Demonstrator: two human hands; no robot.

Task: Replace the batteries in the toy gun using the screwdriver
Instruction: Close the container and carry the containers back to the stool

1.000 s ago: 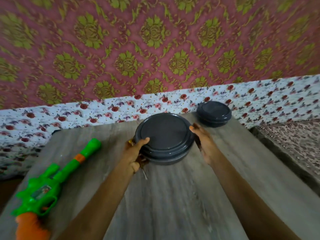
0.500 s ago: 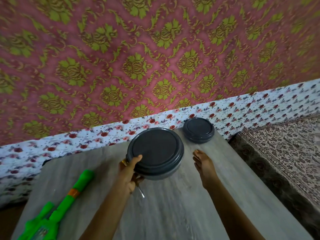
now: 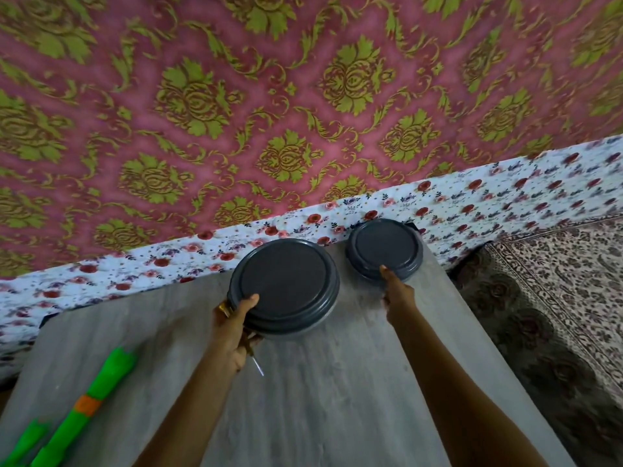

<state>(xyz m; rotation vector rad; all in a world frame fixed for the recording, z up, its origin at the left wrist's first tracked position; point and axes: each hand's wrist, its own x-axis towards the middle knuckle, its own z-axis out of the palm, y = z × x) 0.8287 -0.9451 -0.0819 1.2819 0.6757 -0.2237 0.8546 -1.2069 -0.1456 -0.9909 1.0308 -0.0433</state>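
Observation:
A large dark grey round lidded container (image 3: 285, 284) sits at the far middle of the grey table (image 3: 337, 399). My left hand (image 3: 232, 326) grips its near left rim, thumb on the lid, and also holds a screwdriver (image 3: 254, 360) whose thin metal tip pokes out below the palm. My right hand (image 3: 397, 294) reaches to a smaller dark grey lidded container (image 3: 384, 247) at the far right corner, a fingertip touching its near rim. The green toy gun (image 3: 81, 409) with an orange band lies at the table's lower left, partly cut off by the frame.
A white cloth (image 3: 472, 203) with red flowers runs behind the table under a pink and green patterned wall. A patterned rug (image 3: 556, 298) lies right of the table's right edge.
My right hand left the large container's right side and moved forward to the small container. The left hand keeps its hold. The view tilted up, pushing the toy gun towards the lower left corner.

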